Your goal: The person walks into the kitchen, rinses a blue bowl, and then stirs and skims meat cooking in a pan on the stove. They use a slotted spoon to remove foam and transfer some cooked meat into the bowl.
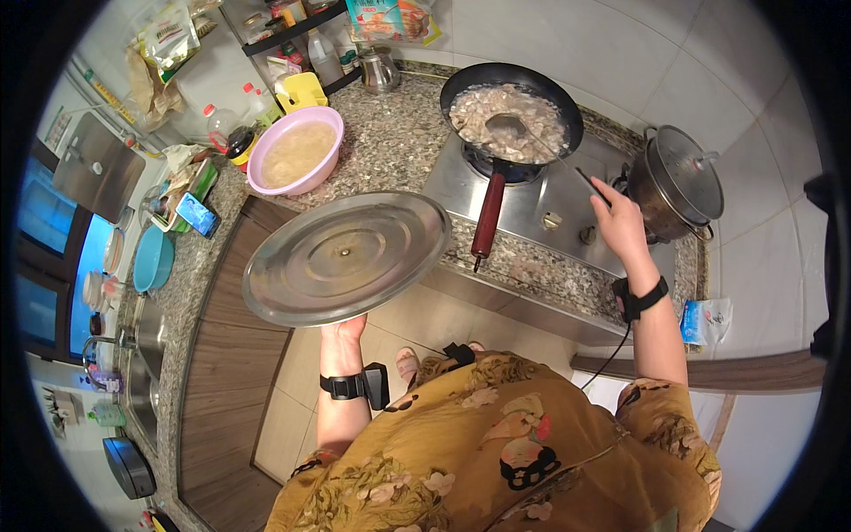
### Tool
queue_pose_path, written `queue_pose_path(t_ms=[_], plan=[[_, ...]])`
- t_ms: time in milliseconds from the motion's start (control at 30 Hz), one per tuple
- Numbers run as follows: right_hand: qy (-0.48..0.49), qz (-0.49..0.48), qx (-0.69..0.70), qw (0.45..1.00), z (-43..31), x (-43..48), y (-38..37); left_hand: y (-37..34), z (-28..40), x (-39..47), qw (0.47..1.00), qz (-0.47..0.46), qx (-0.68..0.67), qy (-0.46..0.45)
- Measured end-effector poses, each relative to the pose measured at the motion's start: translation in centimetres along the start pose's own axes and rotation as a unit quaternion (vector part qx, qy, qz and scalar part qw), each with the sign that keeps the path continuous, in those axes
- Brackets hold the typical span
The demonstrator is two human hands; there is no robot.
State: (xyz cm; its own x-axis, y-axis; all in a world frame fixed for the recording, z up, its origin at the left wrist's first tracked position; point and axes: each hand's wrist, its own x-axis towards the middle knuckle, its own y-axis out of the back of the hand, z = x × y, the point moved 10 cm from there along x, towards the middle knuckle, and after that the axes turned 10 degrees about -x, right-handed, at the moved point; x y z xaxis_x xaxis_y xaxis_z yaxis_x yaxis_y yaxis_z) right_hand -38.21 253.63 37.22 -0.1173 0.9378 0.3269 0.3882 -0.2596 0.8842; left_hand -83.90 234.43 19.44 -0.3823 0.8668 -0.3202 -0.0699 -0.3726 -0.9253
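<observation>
My left hand (346, 328) is under a round metal lid (299, 266), whose underside with a small central bolt faces up. The lid hides most of my fingers. In my right hand (619, 216) is the dark handle of a metal cooking ladle or spatula (504, 125); its head rests among the food. That food (479, 110), pale pieces that look like sliced meat in bubbling liquid, fills a black wok (575, 126). The wok sits over the left burner, its red handle (489, 213) pointing towards me.
A lidded metal pot (665, 199) stands on the stove's (452, 179) right burner. A pink basin (332, 156) of cloudy liquid occupies the granite counter (385, 126), near bottles and a phone (197, 214). Along the left are a blue bowl (154, 259) and a sink (143, 379).
</observation>
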Motion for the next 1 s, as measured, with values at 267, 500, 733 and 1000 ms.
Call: queue_pose_path(t_ms=[267,500,733,1000], plan=[[0.077,0.069,-0.104,0.989,-5.1,3.5,3.3,0.4,1.7,-1.3,0.999,-0.043,0.015,-0.026],[0.21,0.076,-0.158,0.962,-6.9,6.9,-0.9,1.3,1.6,-2.0,0.999,0.014,-0.002,-0.04],[0.149,0.054,-0.173,0.972,-2.9,6.1,0.5,1.1,1.0,-1.2,0.999,0.022,0.007,-0.034],[0.066,0.065,-0.054,0.994,0.9,1.7,5.9,1.4,0.7,2.0,0.999,0.02,0.007,-0.036]])
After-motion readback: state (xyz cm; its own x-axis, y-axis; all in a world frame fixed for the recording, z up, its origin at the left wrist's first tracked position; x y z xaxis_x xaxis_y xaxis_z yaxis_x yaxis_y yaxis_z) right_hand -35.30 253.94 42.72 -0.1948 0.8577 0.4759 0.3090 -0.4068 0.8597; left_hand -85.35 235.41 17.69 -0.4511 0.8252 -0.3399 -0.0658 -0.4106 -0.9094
